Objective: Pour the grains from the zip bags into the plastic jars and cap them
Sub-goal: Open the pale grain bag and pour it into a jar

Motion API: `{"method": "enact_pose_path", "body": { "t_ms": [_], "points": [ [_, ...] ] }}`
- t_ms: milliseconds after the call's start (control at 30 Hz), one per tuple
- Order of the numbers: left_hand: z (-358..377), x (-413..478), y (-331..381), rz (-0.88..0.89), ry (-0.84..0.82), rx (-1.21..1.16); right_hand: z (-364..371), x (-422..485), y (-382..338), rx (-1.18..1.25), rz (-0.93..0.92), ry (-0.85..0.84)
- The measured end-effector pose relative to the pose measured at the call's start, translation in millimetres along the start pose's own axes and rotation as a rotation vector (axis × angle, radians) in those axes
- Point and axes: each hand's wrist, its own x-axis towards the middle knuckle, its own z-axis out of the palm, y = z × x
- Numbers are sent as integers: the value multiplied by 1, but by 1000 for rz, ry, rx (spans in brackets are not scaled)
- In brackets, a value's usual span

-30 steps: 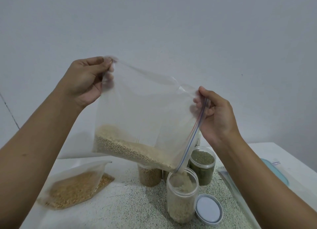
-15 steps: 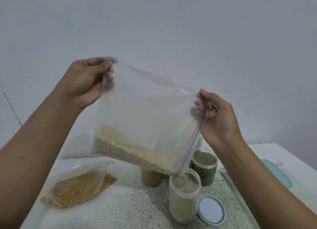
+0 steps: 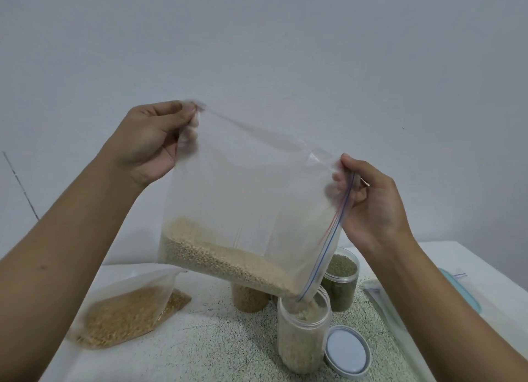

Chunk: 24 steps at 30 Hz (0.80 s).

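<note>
Clear plastic, tilted and part-emptied, marked where the job stood. The zip bag (image 3: 251,198) hung in the air between both hands. The left grip (image 3: 151,141) pinched its upper left corner between thumb and curled fingers. The right grip (image 3: 371,201) pinched the corner at the top of the blue and red zip line, fingers curled round the edge. The bag's lowest corner dipped into the mouth of the open jar (image 3: 303,333), which stood on the speckled surface (image 3: 200,358).

That jar looked close to full, with pale grain heaped near its neck. A sloping band of pale grains (image 3: 217,256) lay along the bottom of the bag, so this pour seemed well on but not finished. By my reckoning, the jar might not take all that remained.

Its lid (image 3: 347,351) lay flat just beside the jar's base, so capping was not yet done. Behind, a jar of green grains (image 3: 340,278) was filled, and I could make out no cap on it. Another jar of brownish grain (image 3: 248,298) stood partly hidden behind the bag, its top out of sight. To the left, a second bag of golden grain (image 3: 128,313) lay on the surface with its contents inside, so that transfer looked wholly ahead. A flat clear bag (image 3: 391,310) lay at the right, seemingly emptied.

Roughly, then: two jars filled, a third nearly so, one bag to go, and the caps yet to be fitted.
</note>
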Motion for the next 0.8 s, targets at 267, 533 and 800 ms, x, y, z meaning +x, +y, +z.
{"method": "enact_pose_path", "body": {
  "t_ms": [267,533,800],
  "points": [
    [4,6,2,18,-10,8,-2,3,-3,21,-13,7],
    [5,6,1,17,-5,23,-2,8,-2,-19,-24,10],
    [1,6,4,19,13,28,2,12,1,0,-11,-6]
  ]
}}
